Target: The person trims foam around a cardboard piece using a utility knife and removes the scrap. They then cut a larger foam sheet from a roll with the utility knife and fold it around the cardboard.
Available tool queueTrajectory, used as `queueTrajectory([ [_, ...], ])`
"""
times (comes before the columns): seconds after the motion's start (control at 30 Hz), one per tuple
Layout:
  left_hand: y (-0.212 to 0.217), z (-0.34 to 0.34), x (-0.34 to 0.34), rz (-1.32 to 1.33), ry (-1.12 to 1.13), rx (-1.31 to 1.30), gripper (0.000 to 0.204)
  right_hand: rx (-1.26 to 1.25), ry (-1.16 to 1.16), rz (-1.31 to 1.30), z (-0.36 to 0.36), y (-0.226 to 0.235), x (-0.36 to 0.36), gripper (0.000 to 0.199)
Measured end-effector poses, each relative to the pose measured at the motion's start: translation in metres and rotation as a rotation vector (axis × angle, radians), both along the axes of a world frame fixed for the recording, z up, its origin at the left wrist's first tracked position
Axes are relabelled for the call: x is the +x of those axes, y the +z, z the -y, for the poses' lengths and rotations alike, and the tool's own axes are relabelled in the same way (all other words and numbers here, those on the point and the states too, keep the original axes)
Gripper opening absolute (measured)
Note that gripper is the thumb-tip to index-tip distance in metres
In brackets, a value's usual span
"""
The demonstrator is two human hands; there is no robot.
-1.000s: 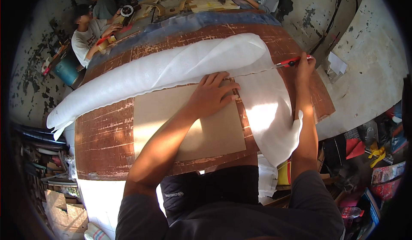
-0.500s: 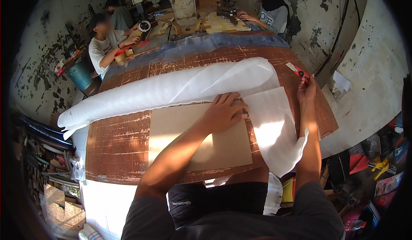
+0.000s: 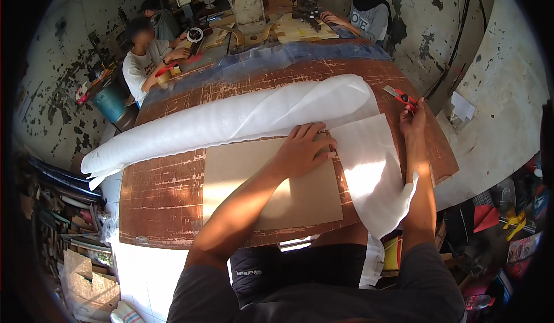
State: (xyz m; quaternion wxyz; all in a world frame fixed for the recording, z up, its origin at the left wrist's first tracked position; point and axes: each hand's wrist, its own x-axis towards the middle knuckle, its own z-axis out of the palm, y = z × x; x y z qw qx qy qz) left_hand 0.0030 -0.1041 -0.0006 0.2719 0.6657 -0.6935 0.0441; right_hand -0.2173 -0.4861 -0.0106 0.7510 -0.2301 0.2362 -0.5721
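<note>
The left hand (image 3: 306, 148) lies palm down with its fingers spread at the far right corner of the card (image 3: 311, 193), resting on it and gripping nothing that shows. The right hand (image 3: 413, 122) is closed round the handle of a red cutter (image 3: 404, 98), fingers curled, near the table's right edge; the bare blade points toward the far left, and whether its tip touches the table (image 3: 161, 202) cannot be told. The card lies flat on the near half of the table, just short of the near edge, with a band of sunlight across it. Beyond it, a white foam roll (image 3: 242, 112) runs crosswise, its left end sticking out past the table's left edge and its right end lying between the left hand and the cutter. A foam piece (image 3: 369, 161) lies to the right of the card, just beside the roll's loose flap; whether the two join anywhere is unclear. Its lower end hangs over the near edge, and one side curls up by the right forearm. A bluish plastic sheet (image 3: 248, 63) covers the far edge. Past the far left corner sits a person in a white shirt (image 3: 138, 63), by a tape roll (image 3: 164, 77); past the far right corner is a person in grey (image 3: 369, 20).
</note>
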Motion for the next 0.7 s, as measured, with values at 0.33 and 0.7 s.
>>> queueTrajectory([
  [0.33, 0.002, -0.001, 0.0, -0.036, -0.01, 0.022, 0.029, 0.129, 0.001, 0.01, 0.012, -0.008, -0.001, 0.04],
  [0.7, 0.003, -0.002, 0.0, -0.03, -0.006, 0.009, 0.029, -0.193, -0.047, -0.325, -0.011, 0.008, 0.004, 0.037],
])
